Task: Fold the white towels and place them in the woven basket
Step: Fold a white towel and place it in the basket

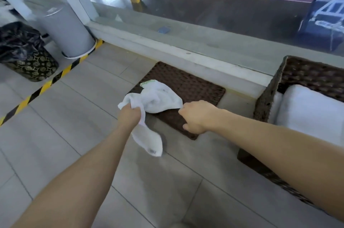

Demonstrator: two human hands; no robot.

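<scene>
A crumpled white towel (156, 100) hangs in the air between my hands, above the floor and a brown woven lid (193, 86). My left hand (130, 116) grips one bunched edge, with a loose end dangling below it. My right hand (197, 116) pinches the towel's other corner. The woven basket (268, 101) stands at the right, and folded white towels (309, 112) lie inside it.
A low concrete ledge with a glass wall runs along the back. A grey pillar (65, 28) stands at the back left, ringed by yellow-black floor tape, with a black bag on a patterned bin (28, 54) beside it.
</scene>
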